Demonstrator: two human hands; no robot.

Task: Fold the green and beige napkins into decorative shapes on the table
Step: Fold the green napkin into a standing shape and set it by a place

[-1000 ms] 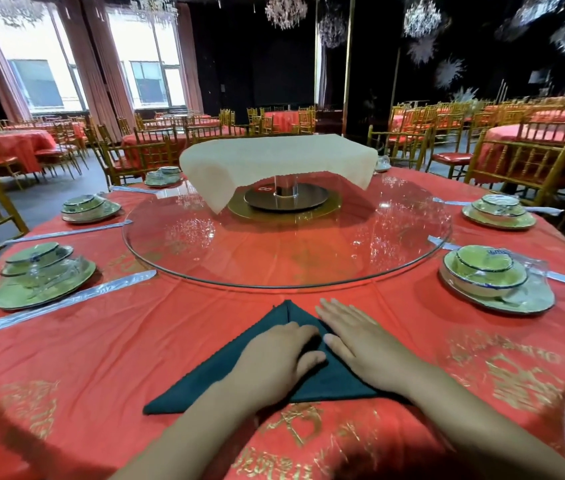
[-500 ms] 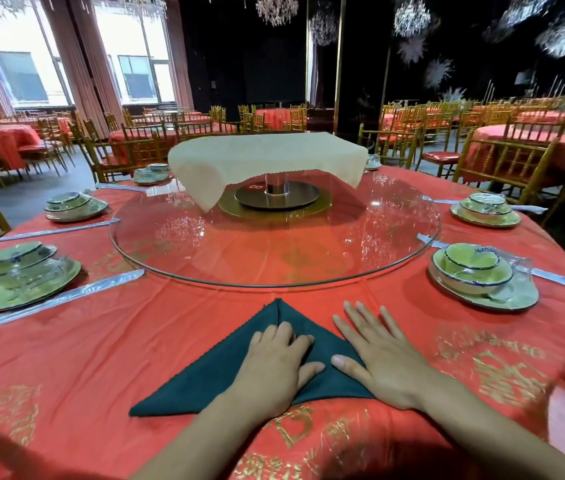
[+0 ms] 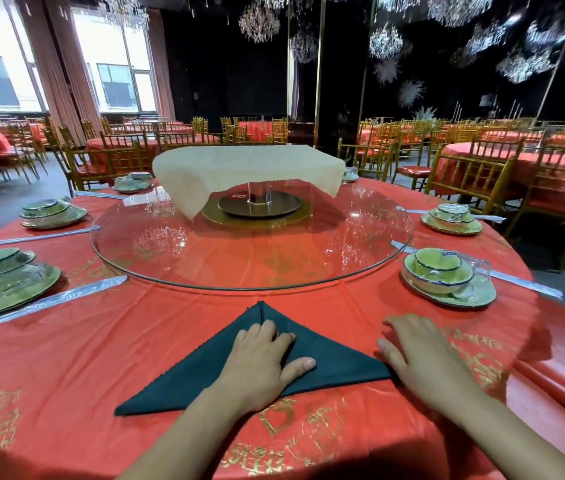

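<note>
Green cloth lay nearest the person: the green napkin [image 3: 336, 362] was folded into a flat triangle on the red-covered surface [image 3: 66, 358]. Its long edge faced the person and its point aimed away, toward the glass turntable [image 3: 274, 258] but apart from its rim. A crease ran down from the point.

The left hand [image 3: 260, 362] rested palm-down on the middle of the triangle. Its fingers pressed the fabric just below the point and its thumb stretched rightward across the cloth. Its grip was released, pressing rather than clasping.

The right hand [image 3: 419, 355] lay palm-down on the red cloth at the napkin's right corner, fingers spread and fairly straight. Its grip was likewise released and held nothing. The corner reached the thumb side of that hand, though I could not tell whether any fabric was tucked beneath it.

The beige napkin [image 3: 246, 164] was well away from both hands, draped over a raised stand at the centre of the turntable. One corner hung down at the front left.

Green-and-white place settings stood around the surface's edge, one stack of dishes [image 3: 447, 275] to the right of the hands and another [image 3: 0, 278] to the left. Beside the left one lay a long wrapped utensil packet [image 3: 49, 303]. Beyond were gold chairs [image 3: 471, 178], more red tables, chandeliers [image 3: 385, 39] and bright windows [image 3: 114, 74].
</note>
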